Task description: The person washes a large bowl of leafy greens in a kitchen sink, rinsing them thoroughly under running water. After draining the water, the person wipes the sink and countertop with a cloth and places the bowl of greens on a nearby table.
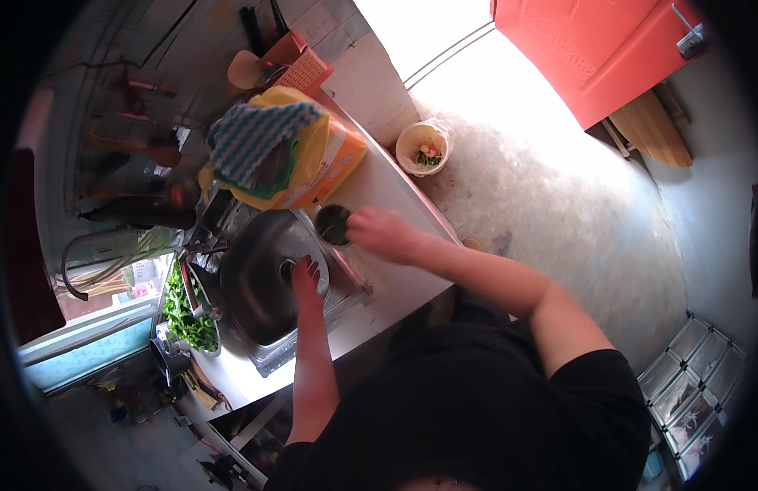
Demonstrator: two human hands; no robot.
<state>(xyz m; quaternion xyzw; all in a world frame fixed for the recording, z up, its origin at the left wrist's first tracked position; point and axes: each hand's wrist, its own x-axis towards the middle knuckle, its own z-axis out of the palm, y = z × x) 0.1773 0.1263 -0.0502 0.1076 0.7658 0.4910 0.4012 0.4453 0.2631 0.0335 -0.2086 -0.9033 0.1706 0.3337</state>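
My left hand (pixel 306 281) reaches into the stainless steel sink (pixel 256 288), fingers apart beside the round drain (pixel 287 270). Nothing shows in it, though the palm side is hidden. My right hand (pixel 379 230) is over the white counter, with its fingers curled at the right rim of a small round container (pixel 333 225). Dark green matter lies inside that container, which is beside the sink's edge. Whether the fingers grip the rim or only touch it, I cannot tell.
Beyond the sink, a striped cloth (pixel 256 138) lies on an orange and yellow package (pixel 333 162). Leafy greens (pixel 185 313) fill a bowl at the sink's left. A curved faucet (pixel 72 251) is near the window. On the floor stands a white bucket (pixel 410 150) with scraps.
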